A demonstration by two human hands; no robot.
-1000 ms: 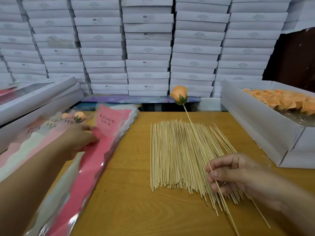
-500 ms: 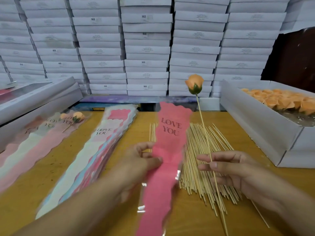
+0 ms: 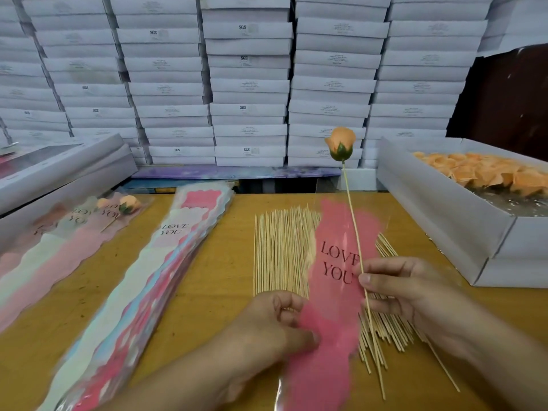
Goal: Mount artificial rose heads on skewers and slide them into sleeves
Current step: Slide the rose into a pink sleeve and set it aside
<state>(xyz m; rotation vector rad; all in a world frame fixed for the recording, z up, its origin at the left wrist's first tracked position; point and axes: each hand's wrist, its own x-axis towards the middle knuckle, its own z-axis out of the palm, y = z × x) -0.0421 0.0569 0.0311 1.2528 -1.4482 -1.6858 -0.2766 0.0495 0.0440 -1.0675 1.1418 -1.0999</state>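
Observation:
My right hand (image 3: 403,295) pinches a wooden skewer (image 3: 354,232) that carries an orange rose head (image 3: 341,143) at its upper tip, held upright over the table. My left hand (image 3: 275,327) pinches a pink "LOVE YOU" sleeve (image 3: 329,292) near its lower half. The sleeve lies just left of the skewer, over a spread pile of bare skewers (image 3: 284,250). A stack of sleeves (image 3: 166,262) lies to the left. An open white box of orange rose heads (image 3: 486,173) stands at the right.
Finished sleeved roses (image 3: 118,209) lie at the far left beside long white boxes (image 3: 59,170). A wall of stacked white boxes (image 3: 249,84) closes the back. The wooden table (image 3: 207,277) shows bare between the sleeve stack and the skewers.
My left hand took a pink sleeve from the stack and carried it right, to the skewer. My right hand raised the rose skewer more upright and shifted it right.

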